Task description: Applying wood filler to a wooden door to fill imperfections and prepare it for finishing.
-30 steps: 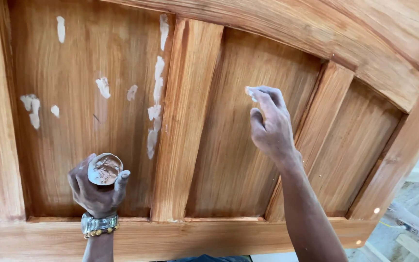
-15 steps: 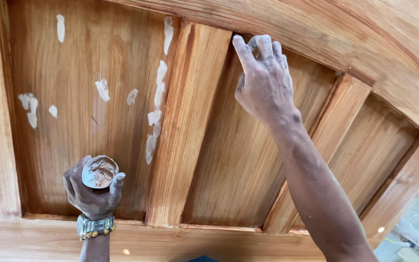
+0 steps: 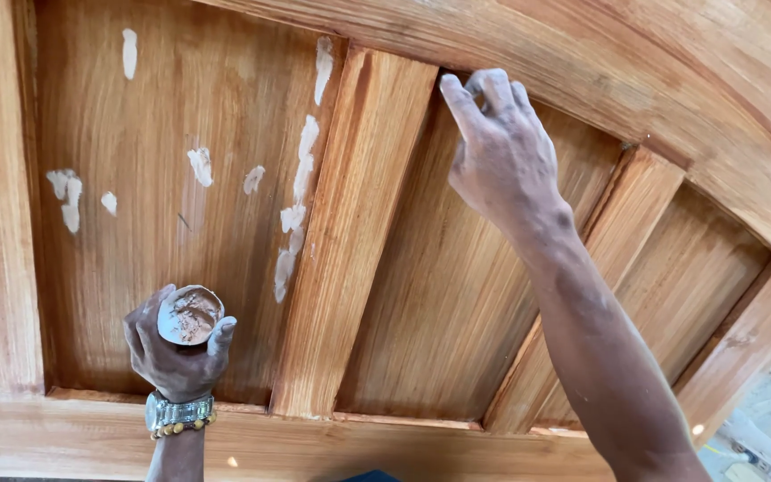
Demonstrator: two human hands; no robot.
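Filler patches (image 3: 301, 165) dot the left panel; our right hand (image 3: 503, 156), fingers together, presses the middle panel (image 3: 439, 303)'s top corner, while our left hand (image 3: 176, 353) grips the filler cup (image 3: 189, 315).

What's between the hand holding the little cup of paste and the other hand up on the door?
In the head view, a raised vertical wooden rail separates the left hand, holding the cup, from the right hand. White filler smears line its left edge.

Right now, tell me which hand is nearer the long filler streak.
Left. The left hand, holding a small cup, sits just below-left of the filler streak. The right hand is across the wooden rail, further off.
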